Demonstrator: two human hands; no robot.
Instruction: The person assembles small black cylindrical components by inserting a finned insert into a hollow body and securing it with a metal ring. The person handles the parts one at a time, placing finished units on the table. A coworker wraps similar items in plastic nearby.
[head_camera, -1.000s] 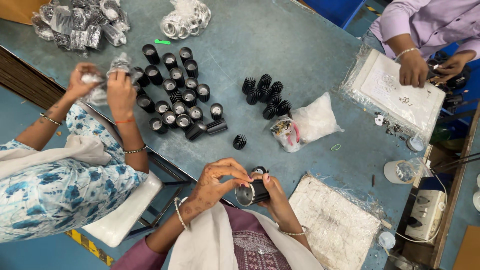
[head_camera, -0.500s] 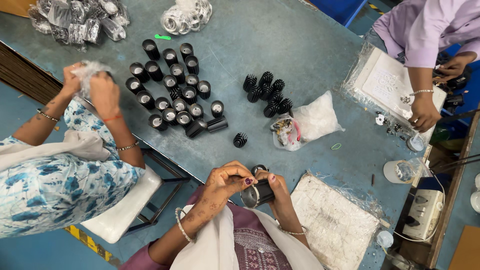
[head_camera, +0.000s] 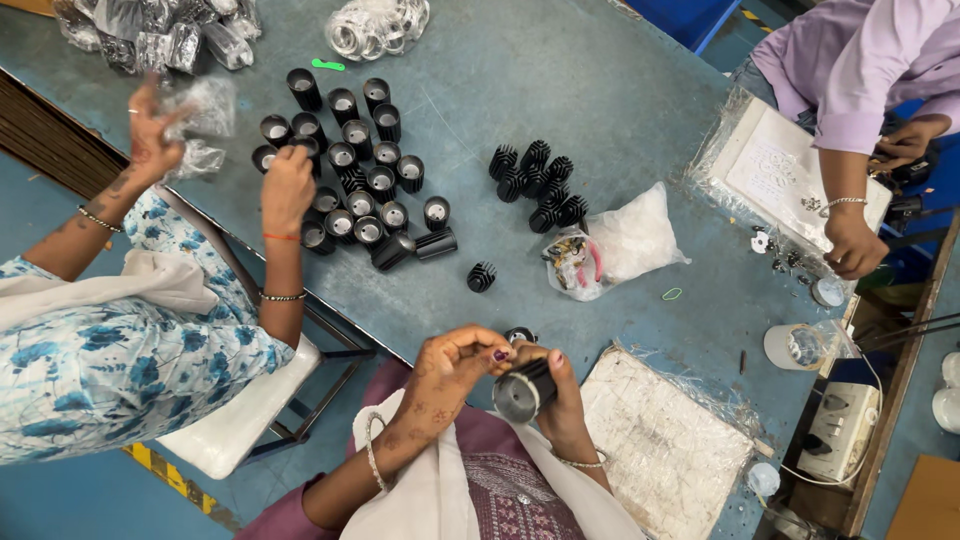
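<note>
Low centre of frame: my right hand (head_camera: 562, 400) is wrapped round the black finned cylinder (head_camera: 524, 390), my left hand (head_camera: 452, 368) pinching at its top end. I'd say keep it braced steady while those fingertips work squarely.

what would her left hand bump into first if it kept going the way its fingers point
Its fingers point right, so the left hand would first meet the black ribbed cylinder it already touches, with the right hand just behind it, though depth is hard to judge.
</note>
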